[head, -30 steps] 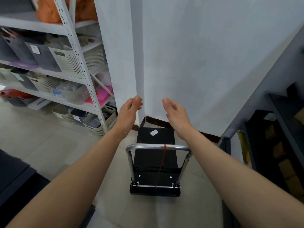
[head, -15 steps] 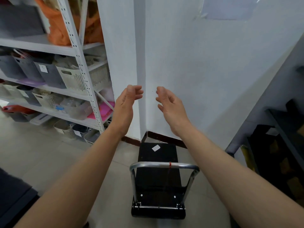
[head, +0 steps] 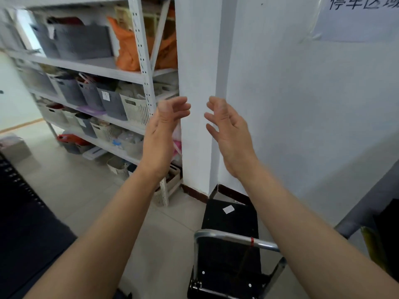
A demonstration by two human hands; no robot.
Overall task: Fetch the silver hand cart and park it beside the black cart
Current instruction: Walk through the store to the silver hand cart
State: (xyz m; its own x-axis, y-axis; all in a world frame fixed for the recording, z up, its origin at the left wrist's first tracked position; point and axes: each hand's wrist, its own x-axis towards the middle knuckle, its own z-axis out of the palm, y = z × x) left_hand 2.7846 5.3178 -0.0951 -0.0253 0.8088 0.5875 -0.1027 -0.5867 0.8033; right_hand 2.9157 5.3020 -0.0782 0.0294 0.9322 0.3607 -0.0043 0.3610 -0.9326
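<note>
A hand cart (head: 231,229) with a black deck and a silver tube handle (head: 233,238) stands on the floor against the white wall, low in the view. A red band is wrapped around the handle. My left hand (head: 164,130) and my right hand (head: 226,128) are raised well above the cart, palms facing each other, fingers curled and apart. Neither hand holds anything or touches the handle. I cannot tell which of the two named carts this one is.
A white metal shelf rack (head: 142,61) with grey and cream baskets fills the left. A white pillar (head: 198,83) rises behind my hands. A dark rack (head: 386,234) stands at the right, a dark object (head: 23,223) at lower left. A paper sign (head: 362,16) hangs on the wall.
The view has tilted upward and turned left, so the cart sits lower in the frame. Both hands have risen further from the handle and stay empty.
</note>
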